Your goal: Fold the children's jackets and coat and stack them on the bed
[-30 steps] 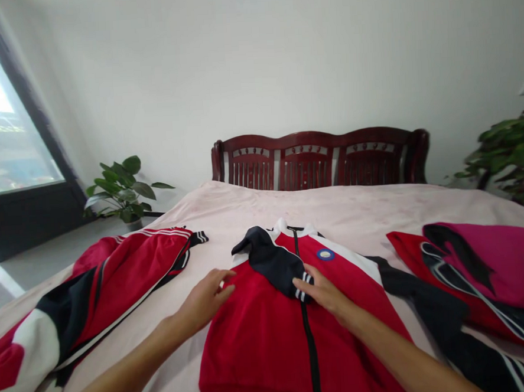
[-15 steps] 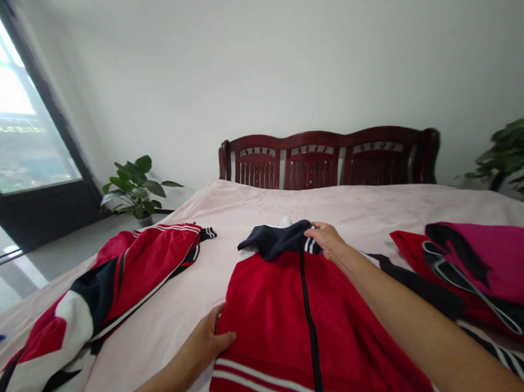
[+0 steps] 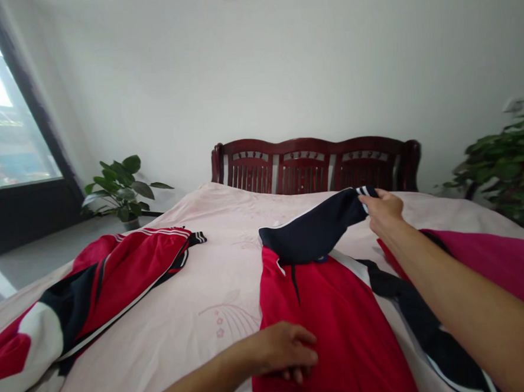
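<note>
A red zip jacket with navy sleeves lies on the pink bed sheet. My right hand is closed on the striped cuff of one navy sleeve, which stretches up and right from the jacket's top. Over the lower left of the jacket front is my left hand, fingers apart and loosely bent. The jacket's left side is turned inward, covering most of the black zip. Its other navy sleeve trails to the right, partly under my right forearm.
Another red, navy and white garment lies at the left. Magenta clothing rests at the right. Beyond the bed stand a dark wooden bench back, a potted plant and a larger plant.
My right hand has pulled the sleeve cuff up and to the right, straightening the sleeve. My left hand has moved right from the jacket's side edge onto its front, and that side is now folded inward.
</note>
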